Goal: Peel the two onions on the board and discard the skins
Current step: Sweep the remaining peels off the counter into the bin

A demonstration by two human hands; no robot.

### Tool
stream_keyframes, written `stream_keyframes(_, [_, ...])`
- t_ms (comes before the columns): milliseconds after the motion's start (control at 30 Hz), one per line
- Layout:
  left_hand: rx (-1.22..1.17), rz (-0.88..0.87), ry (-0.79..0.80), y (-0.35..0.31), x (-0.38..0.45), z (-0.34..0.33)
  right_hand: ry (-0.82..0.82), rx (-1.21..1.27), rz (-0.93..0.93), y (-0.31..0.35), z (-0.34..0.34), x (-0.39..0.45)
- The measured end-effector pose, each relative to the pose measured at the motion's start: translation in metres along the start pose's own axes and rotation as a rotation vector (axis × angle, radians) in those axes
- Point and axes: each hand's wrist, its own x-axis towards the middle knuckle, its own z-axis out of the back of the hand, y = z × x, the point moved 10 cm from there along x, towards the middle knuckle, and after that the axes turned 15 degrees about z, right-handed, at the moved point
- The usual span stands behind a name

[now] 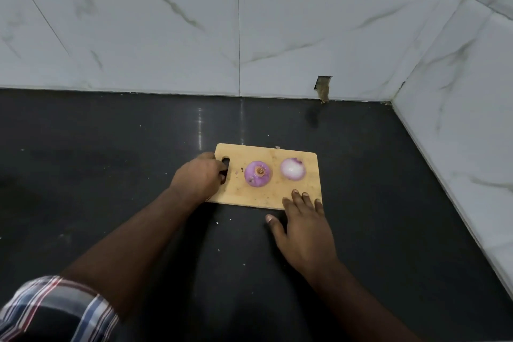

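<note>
A dark, glossy counter (111, 175) runs back to a wall of white marble-look tiles (166, 36), meeting a second tiled wall at the right corner, with a small cut-out notch (322, 88) at the base of the back wall. From the left, a checked sleeve (55, 311) leads up the forearm to the left hand (198, 176), whose fingers are curled over the handle end of the wooden board (277, 197), at its slot, probably to keep the board from sliding. On the board, toward its middle, sits the left onion (257, 174), purple and glossy, its brown root end facing up; it looks mostly stripped of dry skin. Just beside it, apart, lies the right onion (293, 169), paler, white with a purple tinge. The right hand (302, 228) lies flat with fingers straight and spread, its fingertips (295, 194) on the board's near right edge, holding nothing, likely bracing it. A few tiny scraps (217, 222) dot the counter; no pile of skins shows.
</note>
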Motion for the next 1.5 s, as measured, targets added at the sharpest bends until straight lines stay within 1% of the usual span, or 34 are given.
stream_keyframes(133, [0.168, -0.032, 0.098, -0.014, 0.015, 0.003, -0.015, 0.068, -0.017, -0.011, 0.005, -0.002])
stream_keyframes(200, [0.216, -0.048, 0.107, -0.017, 0.018, 0.002, -0.042, 0.130, -0.028, -0.016, 0.011, -0.004])
stream_keyframes(333, [0.233, -0.062, 0.095, -0.016, 0.016, -0.001, -0.189, 0.266, -0.102, -0.030, 0.027, -0.006])
stream_keyframes(400, [0.221, -0.079, 0.056, -0.016, 0.015, -0.001, -0.264, 0.290, -0.105, -0.034, 0.035, -0.005])
stream_keyframes(500, [0.138, -0.065, 0.020, -0.010, 0.011, -0.004, -0.447, 0.342, -0.153, -0.046, 0.057, -0.003])
stream_keyframes(567, [-0.028, -0.006, 0.009, -0.003, 0.010, 0.000, -0.514, 0.395, -0.180, -0.058, 0.064, 0.005])
stream_keyframes(633, [-0.223, 0.076, -0.038, 0.011, 0.008, 0.010, -0.460, 0.509, -0.183, -0.065, 0.055, 0.020])
stream_keyframes(700, [-0.328, 0.126, -0.057, 0.024, 0.005, 0.016, -0.385, 0.630, -0.192, -0.063, 0.041, 0.032])
stream_keyframes(833, [-0.386, 0.122, 0.020, 0.033, -0.008, 0.008, -0.339, 0.655, -0.137, -0.043, 0.031, 0.044])
stream_keyframes(900, [-0.410, 0.099, 0.016, 0.034, -0.016, 0.009, -0.347, 0.665, -0.146, -0.043, 0.033, 0.042])
stream_keyframes(967, [-0.418, 0.054, 0.000, 0.030, -0.029, 0.014, -0.384, 0.582, -0.179, -0.055, 0.041, 0.032])
stream_keyframes(1033, [-0.425, 0.000, 0.058, 0.025, -0.045, 0.011, -0.362, 0.449, -0.215, -0.068, 0.044, 0.018])
stream_keyframes(1100, [-0.431, -0.069, 0.182, 0.017, -0.063, 0.001, -0.294, 0.371, -0.223, -0.071, 0.036, 0.005])
stream_keyframes(1167, [-0.409, -0.128, 0.314, 0.010, -0.081, -0.010, -0.275, 0.366, -0.214, -0.066, 0.028, -0.005])
stream_keyframes(1233, [-0.343, -0.182, 0.371, 0.005, -0.091, -0.016, -0.318, 0.386, -0.212, -0.061, 0.027, -0.011])
stream_keyframes(1300, [-0.314, -0.210, 0.350, 0.004, -0.090, -0.014, -0.379, 0.402, -0.226, -0.059, 0.029, -0.016])
stream_keyframes(1367, [-0.362, -0.180, 0.278, 0.006, -0.077, -0.005, -0.421, 0.408, -0.236, -0.059, 0.030, -0.020])
stream_keyframes(1433, [-0.404, -0.104, 0.129, 0.014, -0.055, 0.009, -0.427, 0.394, -0.247, -0.061, 0.027, -0.022])
stream_keyframes(1467, [-0.373, -0.080, 0.027, 0.018, -0.044, 0.016, -0.415, 0.377, -0.259, -0.064, 0.025, -0.024])
stream_keyframes(1500, [-0.288, -0.072, -0.060, 0.019, -0.034, 0.018, -0.391, 0.354, -0.275, -0.066, 0.021, -0.025])
